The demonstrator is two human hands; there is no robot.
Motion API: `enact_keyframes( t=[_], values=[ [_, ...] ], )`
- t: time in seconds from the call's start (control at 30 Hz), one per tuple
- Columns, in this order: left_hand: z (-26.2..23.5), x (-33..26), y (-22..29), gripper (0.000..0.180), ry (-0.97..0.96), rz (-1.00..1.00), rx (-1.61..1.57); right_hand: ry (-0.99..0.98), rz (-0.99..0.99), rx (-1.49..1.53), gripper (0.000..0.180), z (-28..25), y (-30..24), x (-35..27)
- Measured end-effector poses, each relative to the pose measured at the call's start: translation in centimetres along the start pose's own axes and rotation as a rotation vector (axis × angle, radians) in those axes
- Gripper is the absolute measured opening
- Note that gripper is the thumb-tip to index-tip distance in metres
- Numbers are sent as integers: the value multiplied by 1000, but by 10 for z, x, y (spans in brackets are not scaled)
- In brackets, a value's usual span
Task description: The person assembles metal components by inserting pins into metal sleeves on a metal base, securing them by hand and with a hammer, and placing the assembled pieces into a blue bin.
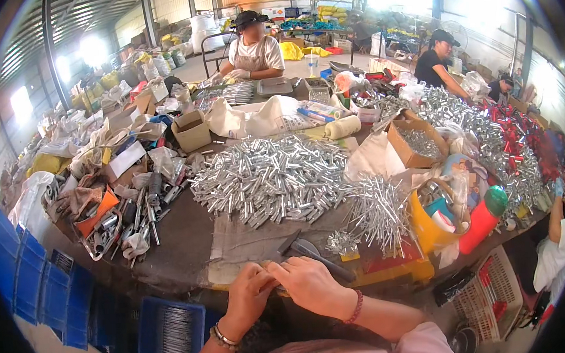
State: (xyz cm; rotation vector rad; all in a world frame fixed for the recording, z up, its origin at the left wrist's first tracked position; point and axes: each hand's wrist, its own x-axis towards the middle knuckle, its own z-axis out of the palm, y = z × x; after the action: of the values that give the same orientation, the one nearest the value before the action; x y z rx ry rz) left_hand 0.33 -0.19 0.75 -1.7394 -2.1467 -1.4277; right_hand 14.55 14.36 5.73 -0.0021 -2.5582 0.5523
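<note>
My left hand (249,294) and my right hand (310,287) meet at the near edge of the table, fingers closed and thumbs close together. Something small may be between the fingertips, but the fingers hide it. Just beyond my right hand a hammer (320,258) lies on the table, its dark handle slanting toward the near right. Past a flat grey cloth (241,240) rises a big heap of short silvery metal tubes (269,177). To the right are a pile of long thin metal rods (380,209) and a little heap of small metal parts (342,242).
Tools and rags (126,215) clutter the left. A yellow container (427,222) and a red cylinder with a green end (482,219) stand at right. Below left is a blue bin (148,314) of rods. Two co-workers (255,52), (437,63) work across the table; another person's arm (557,218) shows far right.
</note>
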Motion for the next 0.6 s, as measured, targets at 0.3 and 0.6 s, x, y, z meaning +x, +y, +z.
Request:
enact_keyframes(
  t=[0.3,0.6],
  values=[
    [0,-5,-3,20,-49,-4,114,-87,-55,-142,46,6,-3,3],
    [4,9,-11,18,-51,-19,-20,184,96,-158,39,-15,21,-18]
  ],
)
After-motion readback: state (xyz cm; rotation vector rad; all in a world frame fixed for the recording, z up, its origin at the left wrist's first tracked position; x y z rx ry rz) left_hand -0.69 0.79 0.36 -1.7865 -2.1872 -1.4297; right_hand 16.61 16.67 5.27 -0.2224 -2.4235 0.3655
